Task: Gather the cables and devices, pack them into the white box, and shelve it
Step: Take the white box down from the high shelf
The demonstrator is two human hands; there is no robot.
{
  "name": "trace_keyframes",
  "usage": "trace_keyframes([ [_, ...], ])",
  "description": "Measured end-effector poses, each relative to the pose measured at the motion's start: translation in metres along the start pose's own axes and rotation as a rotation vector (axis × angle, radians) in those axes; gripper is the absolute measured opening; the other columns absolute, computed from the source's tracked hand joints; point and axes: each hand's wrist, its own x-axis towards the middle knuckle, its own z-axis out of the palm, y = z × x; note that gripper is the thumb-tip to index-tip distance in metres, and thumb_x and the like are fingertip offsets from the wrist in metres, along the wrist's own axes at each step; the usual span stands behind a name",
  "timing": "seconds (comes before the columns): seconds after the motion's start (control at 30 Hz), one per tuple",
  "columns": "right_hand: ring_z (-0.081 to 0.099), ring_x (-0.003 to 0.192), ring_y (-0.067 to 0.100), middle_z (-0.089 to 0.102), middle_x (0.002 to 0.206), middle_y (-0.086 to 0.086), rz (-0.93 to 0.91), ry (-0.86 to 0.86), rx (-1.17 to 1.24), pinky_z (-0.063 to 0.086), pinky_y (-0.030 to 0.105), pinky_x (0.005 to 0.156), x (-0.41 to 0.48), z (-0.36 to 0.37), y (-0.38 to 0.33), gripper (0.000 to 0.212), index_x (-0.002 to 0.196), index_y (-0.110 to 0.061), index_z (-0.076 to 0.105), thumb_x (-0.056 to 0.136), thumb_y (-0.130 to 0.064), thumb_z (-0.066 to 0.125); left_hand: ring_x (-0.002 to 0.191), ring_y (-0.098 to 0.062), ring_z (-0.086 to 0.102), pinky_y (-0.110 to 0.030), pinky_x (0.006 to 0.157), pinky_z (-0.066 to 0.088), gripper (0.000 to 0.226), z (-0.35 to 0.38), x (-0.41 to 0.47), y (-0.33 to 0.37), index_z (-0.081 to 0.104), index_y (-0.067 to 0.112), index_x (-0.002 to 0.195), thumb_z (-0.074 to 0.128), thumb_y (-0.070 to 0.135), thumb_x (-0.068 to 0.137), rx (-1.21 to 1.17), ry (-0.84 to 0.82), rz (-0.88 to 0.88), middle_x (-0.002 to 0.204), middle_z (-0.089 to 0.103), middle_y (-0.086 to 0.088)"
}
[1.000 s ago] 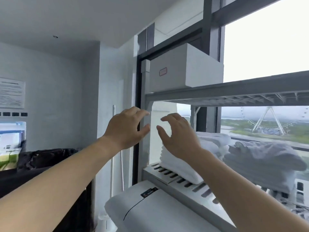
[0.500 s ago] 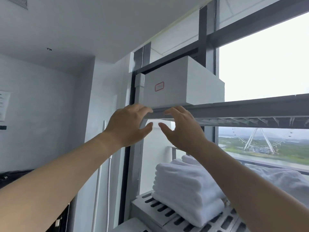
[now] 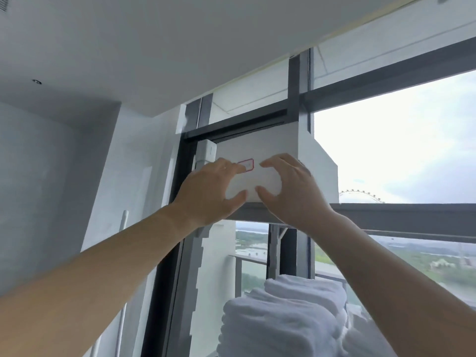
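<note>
The white box point(image 3: 261, 146) stands on the top grey shelf point(image 3: 401, 215) of a rack in front of a window, its closed front face towards me, with a small red-outlined label point(image 3: 247, 165). My left hand point(image 3: 213, 193) lies flat against the left part of that face, fingers spread, fingertips at the label. My right hand point(image 3: 292, 189) presses flat on the right part, thumb near the lower edge. Neither hand wraps around the box. No cables or devices are in view.
A stack of folded white towels point(image 3: 283, 323) sits on the shelf below. The rack's white corner post point(image 3: 206, 154) rises left of the box, with a dark window frame point(image 3: 293, 99) behind. The ceiling hangs close above the box. A grey wall stands left.
Both hands have risen from below the top shelf onto the box's front face. My view has tilted upward, so the lower shelves have dropped out of the frame.
</note>
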Motion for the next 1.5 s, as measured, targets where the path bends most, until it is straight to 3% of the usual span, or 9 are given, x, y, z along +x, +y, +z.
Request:
trace_keyframes([
  [0.33, 0.047, 0.111, 0.015, 0.053, 0.120, -0.004, -0.004, -0.019, -0.160, 0.039, 0.028, 0.089, 0.051, 0.006, 0.009, 0.037, 0.117, -0.018, 0.053, 0.081, -0.027, 0.060, 0.119, -0.016, 0.045, -0.044, 0.096, 0.040, 0.043, 0.016, 0.054, -0.020, 0.045, 0.027, 0.128, 0.050, 0.040, 0.087, -0.102, 0.086, -0.004, 0.129, 0.049, 0.005],
  [0.47, 0.044, 0.114, 0.016, 0.051, 0.122, -0.003, -0.027, -0.005, -0.269, 0.040, 0.031, 0.087, 0.065, 0.006, 0.016, 0.036, 0.116, -0.015, 0.054, 0.082, -0.025, 0.059, 0.125, -0.015, 0.039, -0.042, 0.099, 0.039, 0.051, 0.021, 0.072, -0.027, 0.042, 0.027, 0.131, 0.054, 0.044, 0.085, -0.141, 0.065, -0.025, 0.135, 0.045, 0.004],
  [0.6, 0.040, 0.123, 0.016, 0.046, 0.131, -0.002, -0.069, -0.024, -0.370, 0.041, 0.035, 0.096, 0.064, 0.006, 0.025, 0.035, 0.118, -0.014, 0.054, 0.084, -0.023, 0.056, 0.128, -0.017, 0.035, -0.039, 0.099, 0.040, 0.057, 0.025, 0.086, -0.034, 0.035, 0.025, 0.136, 0.053, 0.045, 0.086, -0.151, 0.068, -0.003, 0.141, 0.037, 0.003],
  [0.73, 0.040, 0.124, 0.019, 0.046, 0.132, 0.001, -0.073, -0.025, -0.413, 0.041, 0.036, 0.098, 0.061, 0.006, 0.035, 0.033, 0.116, -0.013, 0.055, 0.085, -0.023, 0.057, 0.137, -0.018, 0.023, -0.039, 0.107, 0.030, 0.069, 0.036, 0.099, -0.044, 0.023, 0.024, 0.142, 0.052, 0.051, 0.086, -0.192, -0.048, 0.011, 0.150, 0.024, 0.004],
  [0.9, 0.040, 0.123, 0.019, 0.045, 0.133, 0.000, -0.043, -0.022, -0.427, 0.040, 0.034, 0.098, 0.063, 0.009, 0.040, 0.035, 0.116, -0.014, 0.056, 0.083, -0.026, 0.059, 0.136, -0.021, 0.023, -0.040, 0.108, 0.024, 0.075, 0.051, 0.101, -0.046, 0.019, 0.025, 0.144, 0.051, 0.057, 0.083, -0.264, -0.103, 0.002, 0.148, 0.029, 0.001],
  [1.27, 0.032, 0.126, 0.018, 0.041, 0.134, 0.002, -0.006, 0.017, -0.408, 0.033, 0.032, 0.099, 0.070, 0.012, 0.032, 0.041, 0.119, -0.012, 0.049, 0.081, -0.023, 0.060, 0.123, -0.021, 0.037, -0.036, 0.098, 0.035, 0.078, 0.046, 0.105, -0.040, 0.036, 0.025, 0.133, 0.056, 0.068, 0.071, -0.240, 0.012, -0.001, 0.133, 0.045, 0.002],
  [1.5, 0.034, 0.124, 0.017, 0.044, 0.129, -0.001, 0.030, 0.013, -0.356, 0.031, 0.029, 0.101, 0.073, 0.006, 0.026, 0.050, 0.125, -0.014, 0.042, 0.080, -0.026, 0.060, 0.123, -0.020, 0.038, -0.036, 0.096, 0.037, 0.077, 0.033, 0.101, -0.032, 0.036, 0.027, 0.133, 0.058, 0.067, 0.070, -0.188, 0.016, -0.031, 0.133, 0.046, 0.005],
])
